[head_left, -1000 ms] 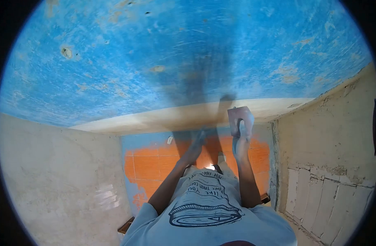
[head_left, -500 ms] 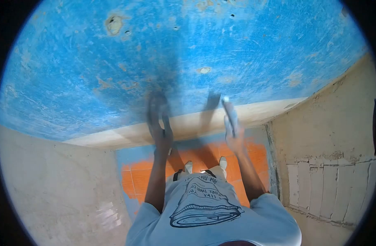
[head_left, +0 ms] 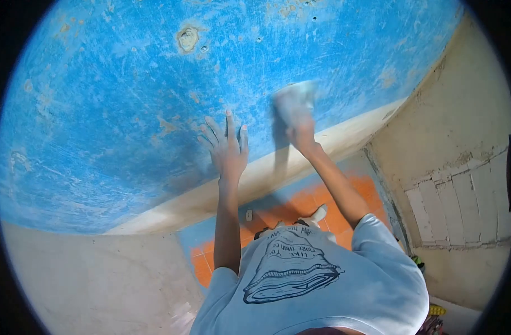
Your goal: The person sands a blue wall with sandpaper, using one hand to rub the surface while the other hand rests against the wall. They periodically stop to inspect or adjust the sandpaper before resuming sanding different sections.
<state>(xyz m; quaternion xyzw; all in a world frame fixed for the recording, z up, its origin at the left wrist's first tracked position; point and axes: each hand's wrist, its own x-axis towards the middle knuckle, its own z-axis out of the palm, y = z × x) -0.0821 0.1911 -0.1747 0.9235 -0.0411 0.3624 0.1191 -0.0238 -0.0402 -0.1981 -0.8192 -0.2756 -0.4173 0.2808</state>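
Observation:
Fingers spread, my left hand [head_left: 230, 151] is against the lower part of the scuffed blue wall [head_left: 155, 89], with nothing in it. To its right my right hand [head_left: 301, 128] is closed on a pale, flat pad [head_left: 300, 97], which lies over the blue paint and casts a shadow beside it. Motion smears the pad and the fingers on it, so I cannot tell its exact kind. Scratches, bare patches and a filled hole [head_left: 188, 39] mark the paint above my hands.
A cream band [head_left: 345, 125] runs along the wall's foot. Below it is an orange tiled floor [head_left: 350, 195] with grey edges and a small whitish object [head_left: 249, 215]. Bare plaster walls stand at left [head_left: 88, 268] and right [head_left: 451, 123]. Coloured items [head_left: 435, 310] lie at lower right.
My right hand has moved up and left onto the blue wall with the pad. My left hand's fingers have spread out against the wall. The view has turned and shifted.

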